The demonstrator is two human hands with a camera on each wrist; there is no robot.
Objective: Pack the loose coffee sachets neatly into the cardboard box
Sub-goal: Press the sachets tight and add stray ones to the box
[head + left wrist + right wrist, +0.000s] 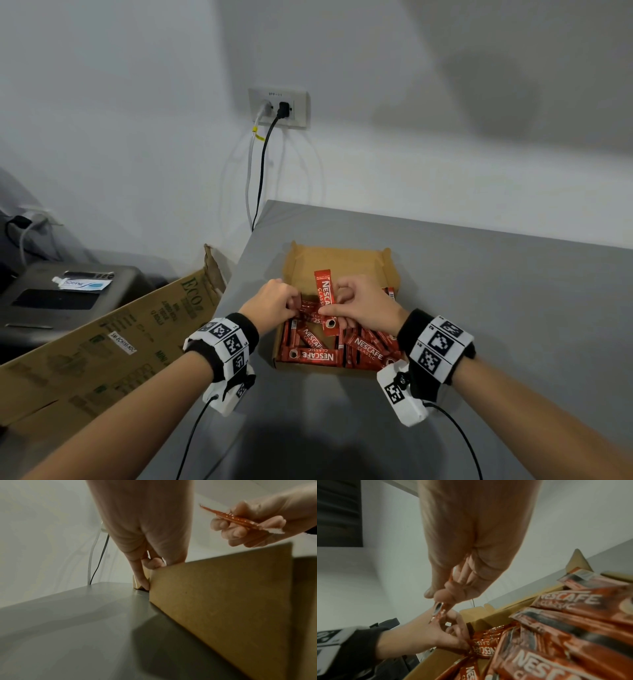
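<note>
The right hand (359, 301) is curled around one red Nescafé Classic sachet (324, 301), pinched between thumb and fingers and held lengthwise above the middle of the cardboard box (342, 257). In the right wrist view its lower end sticks out below the fingertips, just above the other hand. The left hand (274, 301) sits at the box's left side, its fingers pinching a sachet in the heap (482, 649); in the left wrist view one finger runs down the outside of the box wall (223, 595). The two hands are close together, almost touching.

The loose sachets (342, 346) already lie in the near half of the box, crossed over one another at several angles rather than in rows. The far half shows bare cardboard. The box rests on the grey table (479, 291), toward its left edge.

Likely troubles from here, as I judge them:
- Setting the held sachet on the tangled heap would leave it skewed, so the pack stays untidy.
- The slick foil could slip from a light pinch and fall crosswise.
- Tugging a buried sachet may drag its neighbours out of line or flip one over the low wall.
- A sideways push from the left hand could shift the light box toward the table's left edge, beyond which a large ECO carton (120, 342) stands.
</note>
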